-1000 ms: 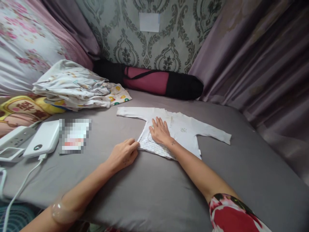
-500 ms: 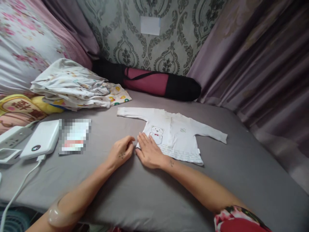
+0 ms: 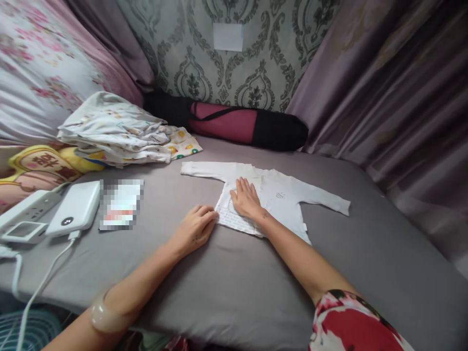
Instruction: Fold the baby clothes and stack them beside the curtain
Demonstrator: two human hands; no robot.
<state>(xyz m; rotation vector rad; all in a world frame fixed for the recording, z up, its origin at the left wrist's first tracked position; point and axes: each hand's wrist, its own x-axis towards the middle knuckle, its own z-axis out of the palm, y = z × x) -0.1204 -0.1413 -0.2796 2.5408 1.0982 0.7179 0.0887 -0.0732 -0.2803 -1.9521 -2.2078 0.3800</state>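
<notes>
A small white baby shirt (image 3: 283, 209) lies spread on the grey sheet, both sleeves stretched out sideways. My right hand (image 3: 245, 197) rests flat on its left half, fingers extended, covering most of the printed bear. At the shirt's lower left corner is my left hand (image 3: 197, 225), fingers curled together and closed on the hem's edge. The exact grip is partly hidden by the fingers. Printed lines run along the visible hem, and a small motif shows on the right chest.
A pile of patterned clothes (image 3: 120, 129) sits at the back left. A pink and black long bag (image 3: 226, 124) lies along the wall. To the left are a white power bank (image 3: 75, 207) with a cable, a power strip (image 3: 31, 209) and a blurred-out phone-like item (image 3: 122, 204).
My right hand has slid from the shirt's lower left corner up and right onto the bear print. My left hand has moved right to the hem corner and closed on it.
</notes>
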